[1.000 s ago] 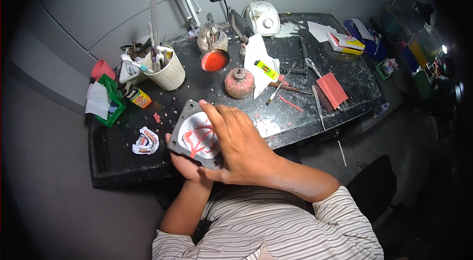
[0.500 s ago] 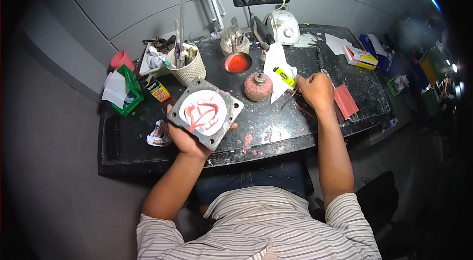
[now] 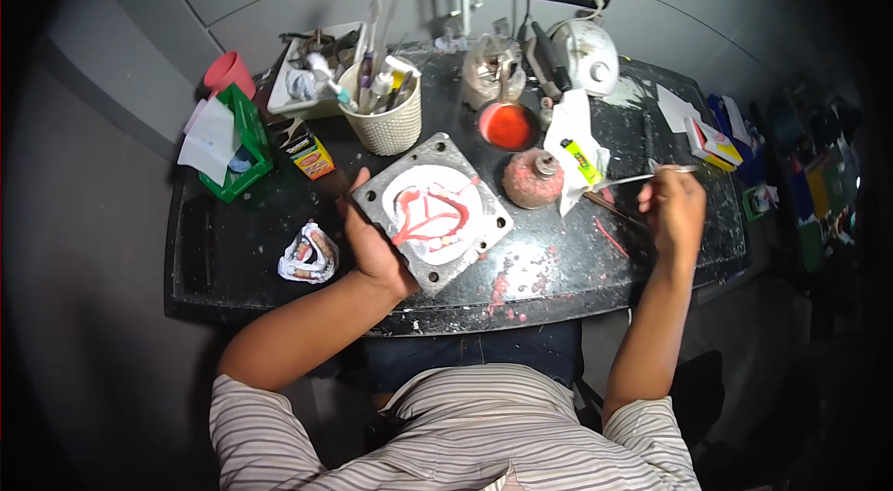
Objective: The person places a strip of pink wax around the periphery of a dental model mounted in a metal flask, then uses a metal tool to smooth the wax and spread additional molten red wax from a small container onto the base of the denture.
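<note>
My left hand (image 3: 372, 245) grips a square grey metal dental flask half (image 3: 456, 159) from its left side and underneath, tilted above the table's front. White plaster (image 3: 419, 179) fills its round middle, with a red wax arch and strips (image 3: 430, 232) and some pale teeth on it. Closed fingers of my right hand (image 3: 677, 212) hold a thin metal spatula (image 3: 631, 179), its blade pointing left toward a yellow-green lighter (image 3: 580, 162) on white paper. A pink, wax-crusted burner (image 3: 533, 180) stands between the flask and the lighter.
A pan of red molten wax (image 3: 508, 126) sits behind the burner. Farther left stand a woven cup of tools (image 3: 389, 124), a green basket (image 3: 244, 165) and a yellow-orange box (image 3: 310, 156). A dental model with teeth (image 3: 309, 254) lies left of my hand. Wax scraps (image 3: 499, 291) dot the front.
My right hand has lifted the spatula off the table beside the lighter and shifted right. The flask half stays in my left hand, slightly turned. The whole view has shifted.
</note>
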Tool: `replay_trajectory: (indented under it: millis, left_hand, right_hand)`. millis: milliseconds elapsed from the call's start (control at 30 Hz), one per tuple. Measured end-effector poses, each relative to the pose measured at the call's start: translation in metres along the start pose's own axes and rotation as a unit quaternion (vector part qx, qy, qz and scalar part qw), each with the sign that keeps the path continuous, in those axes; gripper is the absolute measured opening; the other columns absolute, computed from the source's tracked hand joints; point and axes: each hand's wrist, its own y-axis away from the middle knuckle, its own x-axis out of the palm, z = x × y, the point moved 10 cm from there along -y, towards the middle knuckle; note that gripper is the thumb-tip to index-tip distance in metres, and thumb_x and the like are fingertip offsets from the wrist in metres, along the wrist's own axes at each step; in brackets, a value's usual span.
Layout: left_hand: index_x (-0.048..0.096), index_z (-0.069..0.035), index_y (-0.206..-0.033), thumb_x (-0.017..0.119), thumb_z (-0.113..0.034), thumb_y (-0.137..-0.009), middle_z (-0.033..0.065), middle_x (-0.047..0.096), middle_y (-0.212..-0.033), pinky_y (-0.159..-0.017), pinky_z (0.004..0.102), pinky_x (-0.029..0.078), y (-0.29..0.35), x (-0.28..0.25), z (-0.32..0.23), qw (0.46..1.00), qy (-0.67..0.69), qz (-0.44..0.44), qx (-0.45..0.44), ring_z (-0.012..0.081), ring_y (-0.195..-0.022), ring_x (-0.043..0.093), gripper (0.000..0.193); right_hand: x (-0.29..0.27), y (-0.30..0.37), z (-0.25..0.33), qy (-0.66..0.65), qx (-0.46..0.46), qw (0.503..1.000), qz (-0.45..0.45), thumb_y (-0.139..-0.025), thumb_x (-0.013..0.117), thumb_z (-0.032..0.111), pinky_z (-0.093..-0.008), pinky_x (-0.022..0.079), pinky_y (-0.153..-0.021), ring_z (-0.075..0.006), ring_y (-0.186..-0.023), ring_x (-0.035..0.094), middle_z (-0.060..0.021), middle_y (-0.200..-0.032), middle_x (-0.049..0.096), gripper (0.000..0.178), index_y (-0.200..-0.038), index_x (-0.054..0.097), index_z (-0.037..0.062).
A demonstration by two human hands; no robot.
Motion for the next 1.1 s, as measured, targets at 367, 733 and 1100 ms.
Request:
replay_trajectory:
  millis: [367, 733, 1100]
  left_hand:
    - [0.048, -0.005, -0.139, 0.039, -0.067, -0.091, 0.0228, 0.053, -0.137, -0.104, 0.0565, 0.042, 0.0, -0.007, 0.001, 0.997, 0.057, -0.041, -0.042, 0.0401, -0.124, 0.054, 0.08]
    - [0.052, 0.001, -0.135, 0.039, -0.068, -0.092, 0.0209, 0.057, -0.134, -0.109, 0.0476, 0.04, 0.002, -0.001, 0.004, 0.992, 0.109, -0.001, -0.062, 0.0355, -0.123, 0.056, 0.083]
    - [0.05, 0.002, -0.136, 0.037, -0.066, -0.094, 0.021, 0.056, -0.135, -0.108, 0.0465, 0.041, 0.003, -0.007, 0.008, 0.994, 0.063, -0.05, -0.076, 0.0344, -0.123, 0.057, 0.081]
  right_hand:
    - [0.014, -0.015, 0.094, -0.25, -0.19, 0.937, 0.153, -0.097, 0.058, 0.009, -0.0249, 0.059, -0.056, -0.0225, -0.087, 0.071, -0.0159, -0.096, 0.068, 0.019, -0.111, 0.058, -0.0039]
    - [0.077, 0.019, 0.072, -0.196, -0.228, 0.942, 0.15, -0.096, 0.06, 0.004, -0.0285, 0.059, -0.052, -0.0251, -0.078, 0.072, -0.0186, -0.092, 0.068, 0.017, -0.11, 0.059, -0.0049]
    - [0.089, 0.025, 0.068, -0.166, -0.199, 0.955, 0.147, -0.094, 0.064, 0.004, -0.026, 0.056, -0.052, -0.022, -0.072, 0.071, -0.0163, -0.084, 0.069, 0.015, -0.104, 0.062, -0.0052]
